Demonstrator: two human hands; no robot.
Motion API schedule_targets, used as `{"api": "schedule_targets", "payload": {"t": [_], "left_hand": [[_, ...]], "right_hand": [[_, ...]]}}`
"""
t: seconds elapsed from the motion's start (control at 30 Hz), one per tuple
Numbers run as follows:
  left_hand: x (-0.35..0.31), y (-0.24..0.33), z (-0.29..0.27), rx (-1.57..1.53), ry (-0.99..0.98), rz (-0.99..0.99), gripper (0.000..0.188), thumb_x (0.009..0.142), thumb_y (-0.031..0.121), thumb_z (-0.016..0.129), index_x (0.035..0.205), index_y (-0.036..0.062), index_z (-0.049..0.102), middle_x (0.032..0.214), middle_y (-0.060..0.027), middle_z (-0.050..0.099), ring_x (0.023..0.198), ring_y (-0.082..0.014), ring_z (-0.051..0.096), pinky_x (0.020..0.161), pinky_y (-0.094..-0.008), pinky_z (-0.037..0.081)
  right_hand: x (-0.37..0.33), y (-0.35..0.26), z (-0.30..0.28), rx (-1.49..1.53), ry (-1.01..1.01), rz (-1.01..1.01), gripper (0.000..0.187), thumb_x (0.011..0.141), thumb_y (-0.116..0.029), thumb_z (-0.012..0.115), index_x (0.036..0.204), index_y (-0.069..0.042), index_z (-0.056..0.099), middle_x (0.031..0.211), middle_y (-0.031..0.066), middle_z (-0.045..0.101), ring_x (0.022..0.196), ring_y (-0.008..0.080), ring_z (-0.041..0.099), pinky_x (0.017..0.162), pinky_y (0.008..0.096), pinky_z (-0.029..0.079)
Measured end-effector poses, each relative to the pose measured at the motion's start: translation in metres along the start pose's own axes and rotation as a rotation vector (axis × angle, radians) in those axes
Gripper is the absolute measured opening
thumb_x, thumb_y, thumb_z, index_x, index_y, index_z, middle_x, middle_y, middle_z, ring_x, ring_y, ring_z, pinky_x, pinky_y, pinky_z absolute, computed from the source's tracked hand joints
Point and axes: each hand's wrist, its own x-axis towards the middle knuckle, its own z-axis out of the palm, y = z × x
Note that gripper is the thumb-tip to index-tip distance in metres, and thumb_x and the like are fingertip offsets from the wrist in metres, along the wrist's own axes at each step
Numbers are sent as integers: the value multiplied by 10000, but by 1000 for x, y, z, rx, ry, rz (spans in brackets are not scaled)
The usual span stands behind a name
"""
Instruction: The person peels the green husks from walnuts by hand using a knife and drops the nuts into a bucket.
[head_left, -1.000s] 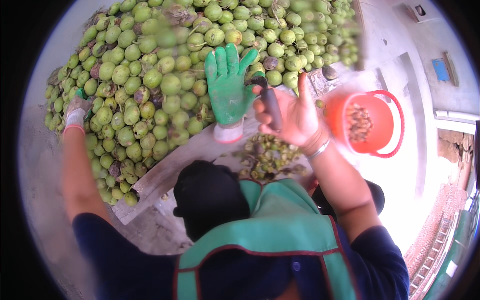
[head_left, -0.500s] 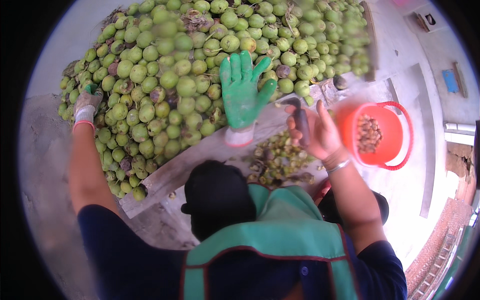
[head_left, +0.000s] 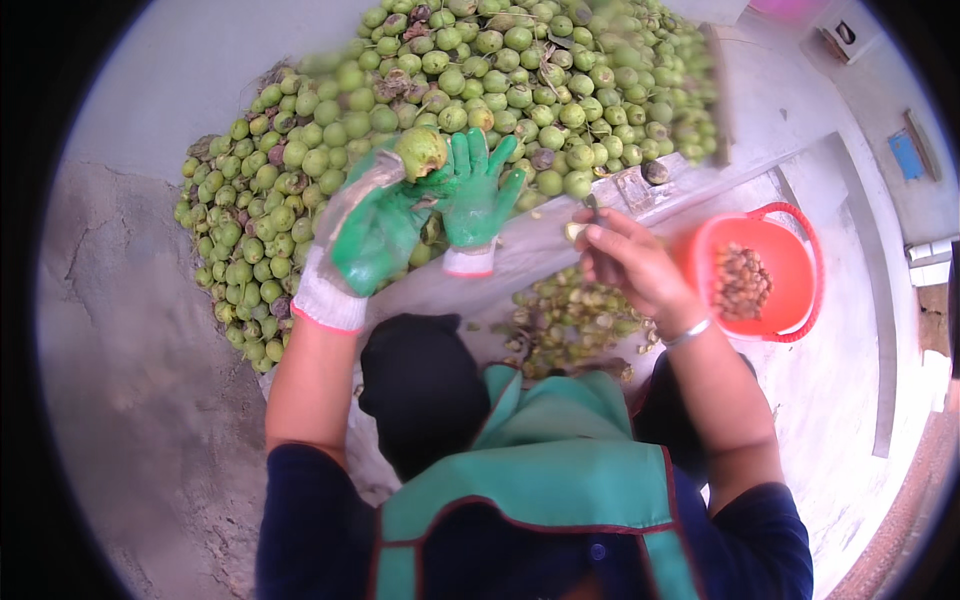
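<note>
My left hand point(head_left: 375, 225), in a green-coated white glove, is closed around a round green fruit point(head_left: 422, 153) with a brownish patch, raised in front of the heap. Just to its right, an unworn green glove point(head_left: 475, 195) lies palm up with its fingers spread. My bare right hand point(head_left: 635, 265) grips a small dark knife point(head_left: 592, 207); the fingers hide most of it. A pale cut piece point(head_left: 575, 231) shows by its fingertips. Below that hand, cut green husks point(head_left: 580, 320) are piled up.
A big heap of green fruits point(head_left: 520, 80) fills the far side behind a low ledge point(head_left: 410, 297). At right stands a red bucket point(head_left: 790, 260) with brown nuts point(head_left: 742, 283) inside. A dark cap point(head_left: 425, 395) covers part of the near view.
My left hand has come from the heap's left side to the middle with a fruit in it. The right hand's fingers have closed more around the knife. The view has shifted.
</note>
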Motion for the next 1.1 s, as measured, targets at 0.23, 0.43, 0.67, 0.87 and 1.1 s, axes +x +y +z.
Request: {"api": "schedule_targets", "payload": {"t": [0.23,0.43,0.67,0.87,1.1], "left_hand": [[27,-65,73,-256,7,-132,360,945,227,557,1210,-17,571,1157,-175,639,1081,-288,614,979,-414,478],[24,-56,23,-177,13,111,336,951,257,529,1146,0,625,1169,-156,652,1104,-300,608,1023,-475,441],[6,-15,3,-116,180,265,236,951,193,540,1111,33,606,1066,-150,676,1008,-297,638,887,-417,498],[-3,-10,-10,-131,57,256,285,953,209,533,1166,25,577,1116,-148,660,1050,-307,624,922,-453,479],[-3,8,2,-497,-397,348,549,947,423,521,1326,26,512,1279,-139,598,1201,-307,551,1121,-513,320]], "right_hand": [[31,64,-79,-1084,147,-187,433,817,-165,622,1223,-30,552,929,172,667,887,348,641,832,386,511],[104,98,-55,-1065,484,-538,335,804,-197,664,1090,-26,632,955,182,681,944,384,628,886,415,491],[61,151,33,-93,-142,456,372,973,-357,518,1174,-47,562,1038,107,671,883,192,651,747,319,519],[92,166,87,626,256,195,227,976,-231,523,1096,-41,557,1039,74,642,918,161,614,809,282,496],[90,49,63,119,236,-456,185,927,-118,595,752,-75,556,738,-7,596,642,57,517,638,228,446]]}}
